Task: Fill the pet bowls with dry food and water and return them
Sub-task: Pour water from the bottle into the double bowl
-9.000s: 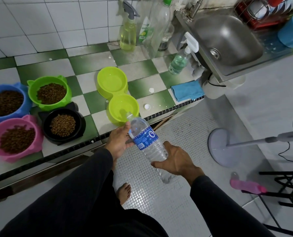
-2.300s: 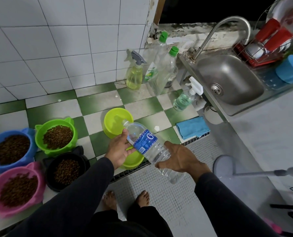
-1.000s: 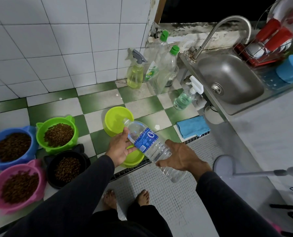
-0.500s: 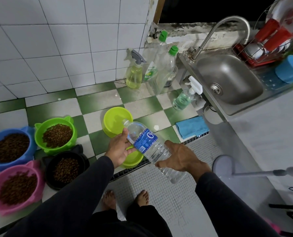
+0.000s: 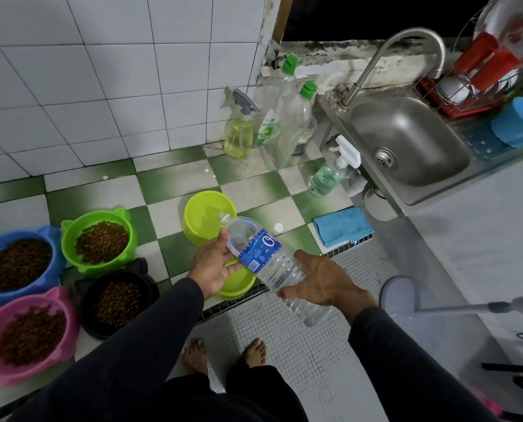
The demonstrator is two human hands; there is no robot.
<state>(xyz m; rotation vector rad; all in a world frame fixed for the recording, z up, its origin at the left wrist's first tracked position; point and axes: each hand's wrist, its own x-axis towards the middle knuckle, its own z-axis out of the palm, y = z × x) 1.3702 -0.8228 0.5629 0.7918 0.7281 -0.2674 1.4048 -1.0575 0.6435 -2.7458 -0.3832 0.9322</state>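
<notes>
1. The water bottle (image 5: 266,263) lies tilted, neck toward 11 o'clock over the yellow-green double bowl (image 5: 209,220) on the tiled ledge (image 5: 174,184)
2. The left hand (image 5: 213,264) cradles its shoulder, fingers curled beneath; the right hand (image 5: 321,281) clasps its lower body
3. Thin plastic likely flexes; a label-level grip looks steadiest

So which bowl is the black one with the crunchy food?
Find the green-and-white checkered tiled ledge. Four kibble-filled bowls cluster at its left end. The round black plastic bowl is at the front, right of the pink bowl, the only dark one.
</notes>
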